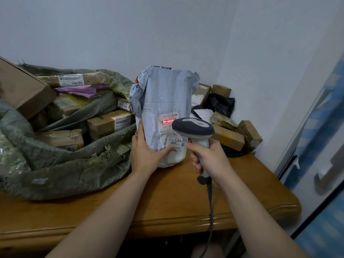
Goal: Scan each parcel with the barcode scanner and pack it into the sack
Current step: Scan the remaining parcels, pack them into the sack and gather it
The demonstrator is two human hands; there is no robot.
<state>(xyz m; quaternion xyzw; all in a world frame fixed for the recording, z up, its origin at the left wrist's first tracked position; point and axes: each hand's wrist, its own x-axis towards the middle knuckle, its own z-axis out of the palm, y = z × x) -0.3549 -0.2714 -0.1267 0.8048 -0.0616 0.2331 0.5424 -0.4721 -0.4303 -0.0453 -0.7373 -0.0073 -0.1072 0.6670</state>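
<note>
Green and frayed, the woven sack [55, 161] slumps on the left of the wooden counter [167, 198], its mouth open towards us and filled with brown cardboard boxes [109, 123] and a purple mailer [81, 91]. Just right of it we see the grey parcel [163, 94], a crumpled plastic mailer standing upright on the counter with its printed label [170, 127] facing us. Our left hand [147, 155] reaches in from below with the forearm angled up, holding the parcel by its lower left corner: the thumb lies across the front under the label and the fingers [140, 129] run up the left edge. A red scan line [168, 121] glows across the label's barcode. The barcode scanner [193, 127] hovers just before the label, its head aimed at it. Our right hand [208, 161] wraps its fingers round the pale handle, the index finger at the front, the wrist roughly level, and a grey cable [210, 202] drops over the counter's edge. Further right, by the wall, small brown boxes [229, 136] and a black bag [221, 104] lie heaped.
</note>
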